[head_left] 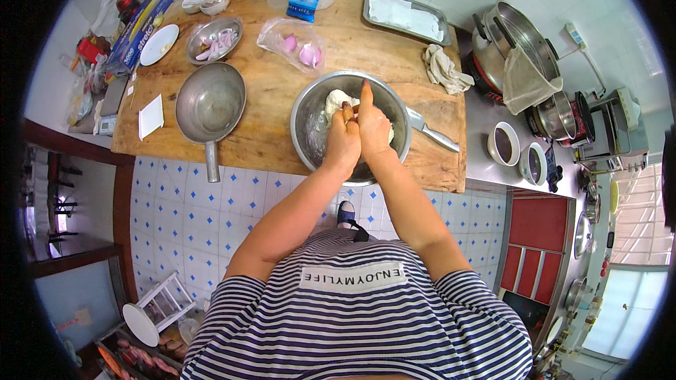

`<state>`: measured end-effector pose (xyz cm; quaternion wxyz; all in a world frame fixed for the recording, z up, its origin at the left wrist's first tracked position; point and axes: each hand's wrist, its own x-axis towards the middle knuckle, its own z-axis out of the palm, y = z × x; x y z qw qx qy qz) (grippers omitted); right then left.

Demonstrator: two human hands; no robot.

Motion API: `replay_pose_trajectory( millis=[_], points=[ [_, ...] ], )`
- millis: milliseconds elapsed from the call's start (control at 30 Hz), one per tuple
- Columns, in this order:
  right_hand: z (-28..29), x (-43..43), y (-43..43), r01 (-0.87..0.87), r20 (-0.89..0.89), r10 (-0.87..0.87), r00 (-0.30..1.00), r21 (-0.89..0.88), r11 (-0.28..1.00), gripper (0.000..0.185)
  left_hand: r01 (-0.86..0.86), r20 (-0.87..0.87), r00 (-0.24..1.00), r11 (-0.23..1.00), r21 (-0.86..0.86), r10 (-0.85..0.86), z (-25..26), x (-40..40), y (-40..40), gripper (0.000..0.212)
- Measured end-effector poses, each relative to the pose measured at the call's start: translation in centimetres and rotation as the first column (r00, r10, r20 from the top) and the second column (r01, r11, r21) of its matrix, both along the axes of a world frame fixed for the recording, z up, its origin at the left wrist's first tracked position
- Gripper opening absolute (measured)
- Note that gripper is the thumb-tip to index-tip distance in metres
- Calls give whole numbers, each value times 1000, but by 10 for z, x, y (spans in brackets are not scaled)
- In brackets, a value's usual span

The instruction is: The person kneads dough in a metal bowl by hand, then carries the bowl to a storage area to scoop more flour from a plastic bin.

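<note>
Both of my hands work inside a stainless steel bowl (302,140) at the table's front edge. A lump of pale dough (336,100) lies in it, partly hidden behind my fingers. My left hand (343,140) is curled against the dough, with its fingertips meeting the other hand. Beside it, my right hand (374,129) grips the dough, one stained finger pointing away from me; some dough shows at its outer side. Loose flour and scraps cling to the bowl's inner left wall. A knife (434,132) with a metal handle lies just right of the bowl, blade partly hidden.
On the wooden table (274,121) are a metal pan (211,103), a bowl of sliced onion (215,42), a plastic bag with onion pieces (293,45), a lined tray (406,16) and a cloth (446,69). Two bowls of dark liquid (504,143) stand on the right counter.
</note>
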<state>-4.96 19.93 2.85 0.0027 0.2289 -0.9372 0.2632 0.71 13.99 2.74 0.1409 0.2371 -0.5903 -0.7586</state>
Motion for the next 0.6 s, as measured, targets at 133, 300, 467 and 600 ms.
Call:
replay_pose_trajectory(
  millis=[133, 300, 467, 600],
  points=[
    [5, 18, -9, -27, 11, 28, 1000, -44, 999, 71, -53, 63, 997, 998, 18, 51, -7, -1, -10, 28],
    [12, 40, -8, -297, -221, 281, 934, -44, 954, 65, 64, 221, 957, 882, 467, -186, -15, -25, -49, 52],
    [-15, 36, -6, -173, -337, 205, 919, 122, 977, 59, 235, 277, 939, 969, -73, -206, -1, -31, -38, 55],
    [-11, 11, -10, -89, -151, 161, 975, 398, 913, 54, -126, -190, 982, 663, -738, -25, -33, -9, 9, 51]
  ],
)
